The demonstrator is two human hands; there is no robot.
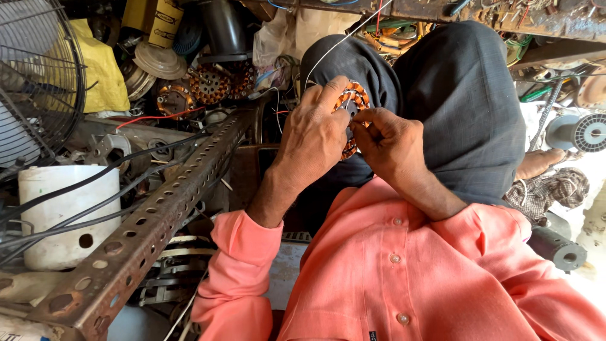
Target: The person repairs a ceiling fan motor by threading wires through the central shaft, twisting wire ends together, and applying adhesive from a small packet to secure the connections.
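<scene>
A round fan stator point(355, 100) wound with copper coils rests on my knee, mostly hidden behind my hands. My left hand point(314, 136) wraps around its left side and holds it. My right hand point(388, 145) sits at its right edge, fingers pinched on a thin white thread point(344, 39) that runs up and away to the upper right. Both sleeves are salmon pink; my trousers point(461, 95) are dark grey.
A rusty perforated angle bar point(165, 208) slants across the left. Left of it stand a white plastic container point(63, 215) and a wire fan guard point(38, 76). More copper-wound stators point(211, 83) lie behind. A grey wire spool point(581, 131) sits right.
</scene>
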